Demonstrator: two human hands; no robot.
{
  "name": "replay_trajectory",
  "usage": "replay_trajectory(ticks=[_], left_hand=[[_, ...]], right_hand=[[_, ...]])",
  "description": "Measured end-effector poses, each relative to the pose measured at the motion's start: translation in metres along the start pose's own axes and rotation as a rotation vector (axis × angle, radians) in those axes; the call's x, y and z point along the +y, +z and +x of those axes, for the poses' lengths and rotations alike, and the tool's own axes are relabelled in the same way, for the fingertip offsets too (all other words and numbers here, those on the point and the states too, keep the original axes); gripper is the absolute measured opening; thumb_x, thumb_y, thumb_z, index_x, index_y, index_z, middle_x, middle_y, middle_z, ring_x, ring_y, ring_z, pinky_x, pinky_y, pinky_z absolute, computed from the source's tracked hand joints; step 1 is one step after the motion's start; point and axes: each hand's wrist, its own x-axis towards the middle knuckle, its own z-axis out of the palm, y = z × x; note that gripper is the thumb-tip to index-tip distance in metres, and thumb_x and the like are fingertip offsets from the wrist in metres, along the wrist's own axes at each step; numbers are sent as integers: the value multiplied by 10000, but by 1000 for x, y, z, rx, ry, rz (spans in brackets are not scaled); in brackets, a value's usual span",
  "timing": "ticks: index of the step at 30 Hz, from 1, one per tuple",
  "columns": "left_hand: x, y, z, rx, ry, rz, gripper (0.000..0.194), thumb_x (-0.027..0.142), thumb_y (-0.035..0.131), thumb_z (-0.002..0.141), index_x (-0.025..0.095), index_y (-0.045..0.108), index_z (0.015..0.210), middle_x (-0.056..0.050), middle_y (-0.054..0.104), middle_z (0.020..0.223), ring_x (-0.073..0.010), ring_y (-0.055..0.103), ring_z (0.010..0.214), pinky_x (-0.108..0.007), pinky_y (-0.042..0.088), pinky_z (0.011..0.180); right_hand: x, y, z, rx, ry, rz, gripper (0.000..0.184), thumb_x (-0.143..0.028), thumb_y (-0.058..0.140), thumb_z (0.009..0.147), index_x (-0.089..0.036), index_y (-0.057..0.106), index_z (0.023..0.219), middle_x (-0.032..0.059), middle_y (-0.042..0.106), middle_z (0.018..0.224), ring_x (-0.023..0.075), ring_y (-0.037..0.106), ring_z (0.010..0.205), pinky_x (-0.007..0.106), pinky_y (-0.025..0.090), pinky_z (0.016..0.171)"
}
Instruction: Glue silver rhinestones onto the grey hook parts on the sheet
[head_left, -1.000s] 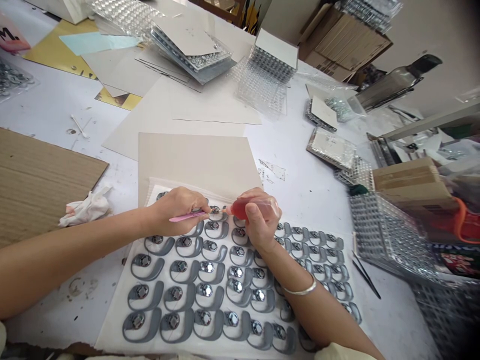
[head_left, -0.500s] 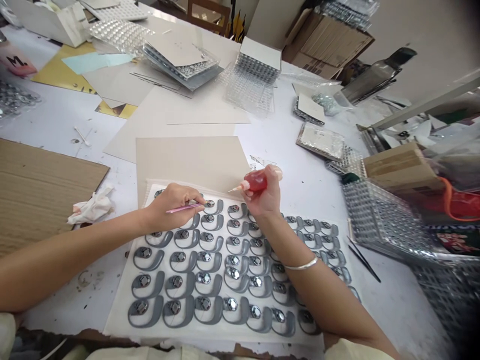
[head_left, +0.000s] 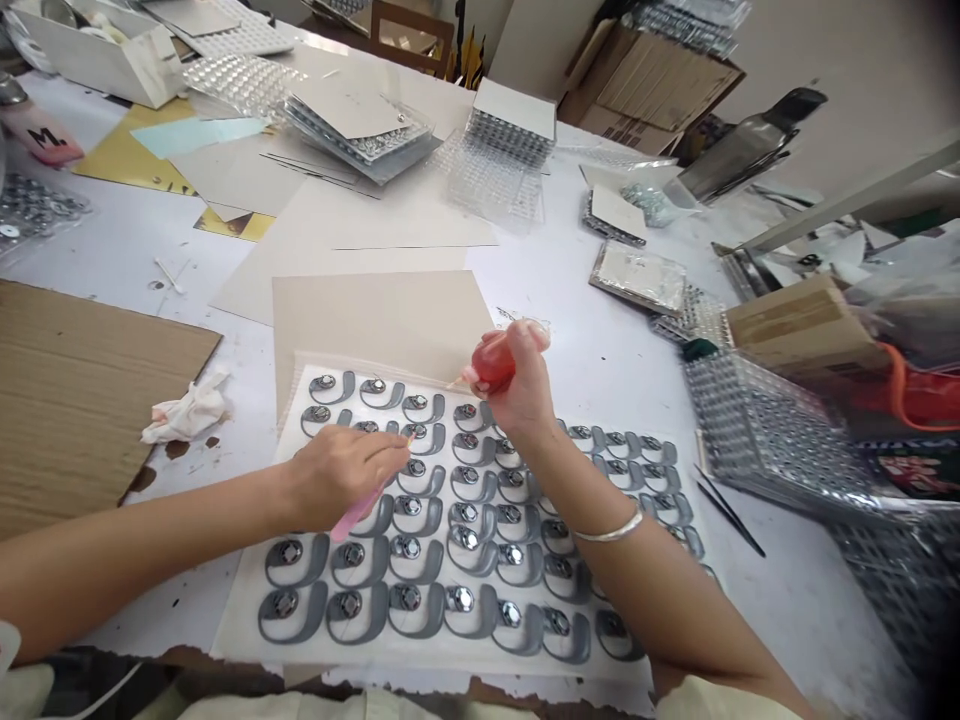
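My left hand (head_left: 341, 470) is closed around a slim pink pen-like stick (head_left: 352, 515). The stick's pointed tip is at a grey curved piece (head_left: 438, 438) set with a round faceted stone. Held in my right hand (head_left: 525, 385) is a small squeeze bottle (head_left: 493, 362) of red liquid, its fine nozzle pointing left above the sheet's far edge. Several rows of similar grey pieces lie on a white sheet (head_left: 244, 600); each bears a stone at one end. My hands and right forearm hide some of them.
Black tweezers (head_left: 731, 512) lie right of the sheet, near stacked clear trays of stones (head_left: 772, 430). Brown cardboard (head_left: 97, 380) and a crumpled tissue (head_left: 187, 408) are at left. Beige card (head_left: 375, 310) lies beyond the sheet; more stone trays (head_left: 514, 125) stand farther back.
My left hand has come nearer to me, its stick tip shifting from the stone of one piece to the piece below. My right hand has moved slightly left with the bottle.
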Motion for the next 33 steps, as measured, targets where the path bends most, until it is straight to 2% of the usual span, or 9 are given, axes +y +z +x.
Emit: replay_trajectory(ticks=[3,5,9,12,15,22,33], left_hand=[[3,3,-5,-42,34,19,162,36,516,851,46,577,1001,-127,722,909,-174,710,769,-242,599,548],[4,3,-6,-63,28,26,166,32,504,853,40,577,1002,-131,723,918,-182,711,756,-250,594,519],[6,0,-1,-26,36,55,148,54,464,886,44,577,982,-138,727,903,-176,708,703,-252,582,485],[7,-1,1,-12,28,88,142,70,456,900,43,585,953,-142,728,894,-170,704,678,-243,572,472],[7,0,1,-60,38,108,179,58,428,887,29,599,930,-157,723,902,-174,695,644,-251,557,436],[9,-1,4,-116,115,246,189,-20,449,818,32,626,860,-159,721,862,-149,618,490,-257,493,357],[10,-1,2,-149,152,288,159,2,476,825,41,629,839,-169,720,854,-144,593,464,-261,469,333]], right_hand=[[7,5,-11,-90,-151,-149,414,-574,701,695,-204,517,715,-53,524,512,104,541,398,202,292,326],[11,8,-20,-115,-254,-235,357,-516,684,750,-197,534,696,-47,539,509,104,560,426,212,355,367],[17,13,-31,-141,-372,-314,299,-452,664,794,-197,552,685,-36,575,535,113,584,453,252,447,455],[20,14,-35,-168,-365,-324,293,-467,643,804,-214,540,699,-42,569,527,126,568,412,277,458,437],[21,14,-36,-160,-352,-337,293,-485,637,802,-223,536,714,-45,560,525,132,559,404,287,468,426],[24,15,-36,-190,-408,-386,275,-421,648,812,-198,556,679,-31,576,539,121,576,470,250,450,433],[24,17,-39,-195,-378,-416,257,-402,637,824,-204,557,681,-25,577,555,131,577,464,279,455,452]])
